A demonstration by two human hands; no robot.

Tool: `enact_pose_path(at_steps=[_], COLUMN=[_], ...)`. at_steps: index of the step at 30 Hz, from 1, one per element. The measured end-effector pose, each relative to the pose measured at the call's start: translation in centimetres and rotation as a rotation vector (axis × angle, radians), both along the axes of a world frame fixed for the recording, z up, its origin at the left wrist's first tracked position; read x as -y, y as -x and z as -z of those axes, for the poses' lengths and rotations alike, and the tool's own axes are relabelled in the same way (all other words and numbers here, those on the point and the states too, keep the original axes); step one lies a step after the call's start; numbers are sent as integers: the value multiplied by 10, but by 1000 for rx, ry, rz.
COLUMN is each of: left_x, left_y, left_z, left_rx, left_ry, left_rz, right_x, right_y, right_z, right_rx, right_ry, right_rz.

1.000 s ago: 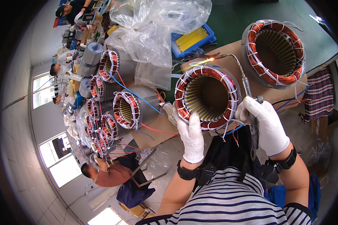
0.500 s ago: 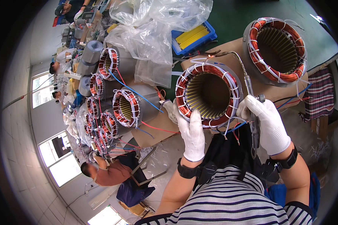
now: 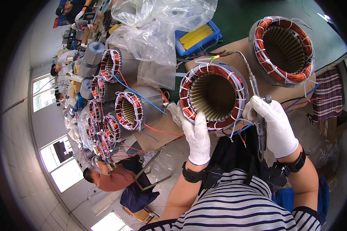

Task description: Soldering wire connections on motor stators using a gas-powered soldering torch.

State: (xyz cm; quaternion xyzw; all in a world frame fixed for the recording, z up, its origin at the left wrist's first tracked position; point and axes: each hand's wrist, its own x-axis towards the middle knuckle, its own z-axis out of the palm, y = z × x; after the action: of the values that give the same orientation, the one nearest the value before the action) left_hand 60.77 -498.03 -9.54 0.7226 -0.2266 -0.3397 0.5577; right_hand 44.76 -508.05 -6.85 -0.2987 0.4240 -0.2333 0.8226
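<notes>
Two white-gloved hands worked at a wire-wound motor stator (image 3: 199, 92), which sat on brown cardboard (image 3: 275, 91) at the near edge of a green workbench (image 3: 235, 23), its open bore facing up toward the wearer. The left hand (image 3: 198, 138) had hold of the stator's near left edge, fingers slightly parted, the thumb on the white-laced copper winding and the other fingers along the outer side. The right hand (image 3: 277, 127), its fingers curled closed, gripped the handle of a slim metal torch (image 3: 253, 82) upright beside the stator's right side. The torch's bent neck arched over to the left beyond the far rim, where a small yellow-green and orange glow (image 3: 215, 57) burned at its end, next to a pale lead; whether the two touched could not be told. Red and blue wires (image 3: 241, 133) hung from the winding between the hands.

A second stator (image 3: 285, 38) stood to the upper right, near a plaid cloth (image 3: 329, 92). Beyond the working stator, a blue tray (image 3: 198, 48) held yellow strips (image 3: 196, 37), just beside a heap of clear plastic bags (image 3: 150, 42). More wound stators (image 3: 120, 109) crowded the left, trailing coloured leads, while a co-worker in a brown top (image 3: 115, 179) sat at the lower left.
</notes>
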Motion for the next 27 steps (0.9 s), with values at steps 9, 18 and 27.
enact_pose_path(at_steps=[9,18,27], left_x=[0,0,-1], left_y=[-1,-1,-1], left_z=[0,1,5], left_rx=[58,28,95], left_ry=[-27,6,-29], left_rz=[1,-12,-16], right_x=[-1,-2,-1], right_y=[0,0,-1], right_z=[0,3,1], right_rx=[4,16,8], right_ry=[-16,8,1], right_rz=[13,7,12])
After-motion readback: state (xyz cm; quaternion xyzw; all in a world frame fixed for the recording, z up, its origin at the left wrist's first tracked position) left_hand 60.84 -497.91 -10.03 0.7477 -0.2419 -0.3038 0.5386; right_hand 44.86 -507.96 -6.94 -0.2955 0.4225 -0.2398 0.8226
